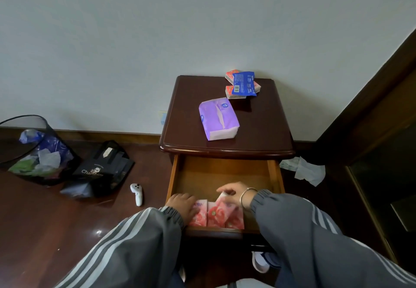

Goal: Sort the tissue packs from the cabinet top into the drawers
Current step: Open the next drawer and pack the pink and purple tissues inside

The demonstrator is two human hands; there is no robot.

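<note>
While the drawer [225, 175] stands pulled out, a row of pink tissue packs [215, 218] stands along its front. The left hand [183, 206] rests flat on the leftmost one; the right hand [231, 194] pinches a tilted pink pack [225, 205]. On the cabinet top [258, 130] lie 1 purple pack [218, 118] and 1 blue pack [244, 83] over red ones [231, 91]. A mesh bin [56, 139] holds crumpled rubbish [45, 159].

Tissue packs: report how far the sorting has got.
Done: two pink packs stand in the open drawer. In hand: the right hand pinches a third pink pack into that row; the left hand touches the row. Left: the purple pack, blue pack and orange packs on the cabinet top.
</note>
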